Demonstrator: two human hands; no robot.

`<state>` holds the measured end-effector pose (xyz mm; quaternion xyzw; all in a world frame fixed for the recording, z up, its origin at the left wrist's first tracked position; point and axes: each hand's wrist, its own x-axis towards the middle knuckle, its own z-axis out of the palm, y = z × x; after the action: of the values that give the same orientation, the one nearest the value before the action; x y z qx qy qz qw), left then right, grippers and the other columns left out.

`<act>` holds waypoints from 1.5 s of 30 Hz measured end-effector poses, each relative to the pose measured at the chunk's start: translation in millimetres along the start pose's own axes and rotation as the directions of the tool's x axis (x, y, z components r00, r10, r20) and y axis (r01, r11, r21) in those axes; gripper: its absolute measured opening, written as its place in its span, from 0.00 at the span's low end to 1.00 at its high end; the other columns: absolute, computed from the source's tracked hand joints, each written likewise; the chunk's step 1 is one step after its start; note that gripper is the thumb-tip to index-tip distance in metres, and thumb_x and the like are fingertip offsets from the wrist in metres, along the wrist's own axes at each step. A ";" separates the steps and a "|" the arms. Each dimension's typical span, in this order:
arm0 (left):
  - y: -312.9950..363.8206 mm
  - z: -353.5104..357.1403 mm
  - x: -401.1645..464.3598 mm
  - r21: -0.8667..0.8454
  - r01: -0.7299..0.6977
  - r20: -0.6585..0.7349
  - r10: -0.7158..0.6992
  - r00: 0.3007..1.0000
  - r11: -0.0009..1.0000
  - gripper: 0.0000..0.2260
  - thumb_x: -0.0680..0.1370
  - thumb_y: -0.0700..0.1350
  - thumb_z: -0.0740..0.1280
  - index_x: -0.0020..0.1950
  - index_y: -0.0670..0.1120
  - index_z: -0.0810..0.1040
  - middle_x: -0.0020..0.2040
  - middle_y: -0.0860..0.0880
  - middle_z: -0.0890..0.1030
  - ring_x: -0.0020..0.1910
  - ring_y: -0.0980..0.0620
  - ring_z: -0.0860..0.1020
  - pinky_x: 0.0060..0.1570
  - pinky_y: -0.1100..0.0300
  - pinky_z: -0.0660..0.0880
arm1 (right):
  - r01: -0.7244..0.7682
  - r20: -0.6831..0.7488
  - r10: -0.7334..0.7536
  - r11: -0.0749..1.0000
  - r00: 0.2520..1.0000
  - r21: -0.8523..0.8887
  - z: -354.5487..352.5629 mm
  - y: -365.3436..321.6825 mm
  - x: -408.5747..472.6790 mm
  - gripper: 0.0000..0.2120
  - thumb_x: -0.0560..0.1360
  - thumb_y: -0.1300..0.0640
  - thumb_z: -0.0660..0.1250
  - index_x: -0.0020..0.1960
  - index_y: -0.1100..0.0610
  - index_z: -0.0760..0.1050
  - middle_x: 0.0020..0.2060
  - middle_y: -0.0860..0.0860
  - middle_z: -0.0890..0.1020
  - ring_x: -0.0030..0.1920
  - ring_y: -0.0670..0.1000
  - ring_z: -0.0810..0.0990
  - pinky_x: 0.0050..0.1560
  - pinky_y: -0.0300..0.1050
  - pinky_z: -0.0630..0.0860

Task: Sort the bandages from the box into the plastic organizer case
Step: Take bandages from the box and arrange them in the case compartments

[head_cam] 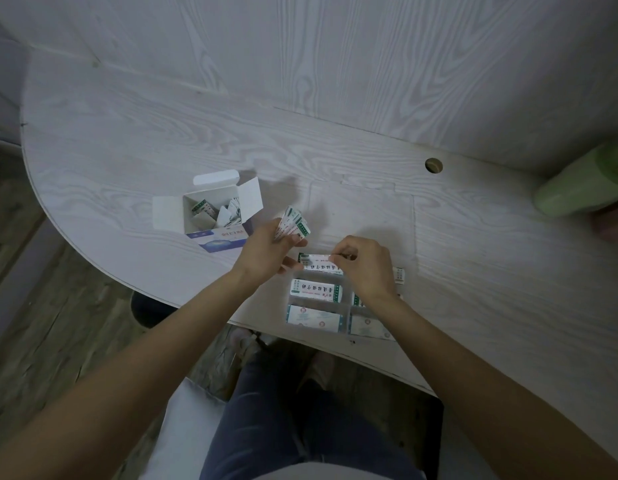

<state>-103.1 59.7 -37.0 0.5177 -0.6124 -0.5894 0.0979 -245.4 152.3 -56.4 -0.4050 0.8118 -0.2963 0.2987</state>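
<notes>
Over the organizer case (342,308), right fingers (345,256) pinch 1 bandage (316,263); left fingers (293,240) grip several.

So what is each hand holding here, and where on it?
Left hand grips a fanned bunch of bandages by their lower ends. Right hand pinches one bandage at its right end, over the organizer case.
</notes>
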 end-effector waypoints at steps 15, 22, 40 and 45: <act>17.9 -3.1 -8.7 -0.285 0.007 0.084 0.018 0.996 0.959 0.08 0.77 0.38 0.66 0.56 0.41 0.76 0.43 0.48 0.84 0.31 0.52 0.82 0.30 0.66 0.77 | 0.041 0.019 -0.045 0.985 0.999 0.170 -6.5 -11.4 7.6 0.04 0.76 0.57 0.67 0.49 0.54 0.80 0.42 0.45 0.79 0.39 0.38 0.75 0.41 0.27 0.69; 36.6 1.9 -17.3 -0.318 -0.016 0.206 0.086 0.975 0.948 0.12 0.79 0.46 0.64 0.57 0.39 0.78 0.46 0.41 0.84 0.36 0.48 0.83 0.38 0.61 0.80 | 0.021 0.101 -0.079 0.880 0.992 0.475 -36.9 -38.2 8.5 0.03 0.71 0.61 0.73 0.45 0.58 0.81 0.37 0.50 0.83 0.36 0.42 0.80 0.37 0.31 0.72; 49.5 6.6 -23.0 -0.242 -0.025 0.112 0.053 0.992 0.970 0.10 0.79 0.43 0.65 0.54 0.38 0.79 0.44 0.41 0.84 0.39 0.45 0.84 0.40 0.53 0.81 | -0.026 0.074 -0.015 0.857 0.997 0.515 -49.1 -40.3 -3.8 0.04 0.73 0.63 0.71 0.42 0.55 0.79 0.35 0.47 0.81 0.31 0.36 0.76 0.33 0.30 0.71; 51.0 7.0 -23.3 -0.195 -0.033 0.093 0.052 0.994 0.980 0.13 0.78 0.47 0.65 0.53 0.38 0.80 0.44 0.42 0.84 0.40 0.45 0.84 0.43 0.52 0.81 | -0.051 0.090 0.004 0.846 0.996 0.531 -52.2 -41.1 -6.6 0.05 0.73 0.63 0.71 0.46 0.54 0.79 0.36 0.47 0.81 0.33 0.40 0.76 0.34 0.30 0.73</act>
<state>-124.4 69.7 14.4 0.4631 -0.5671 -0.6686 0.1300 -260.2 150.0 8.6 -0.3068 0.6900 -0.4878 0.4379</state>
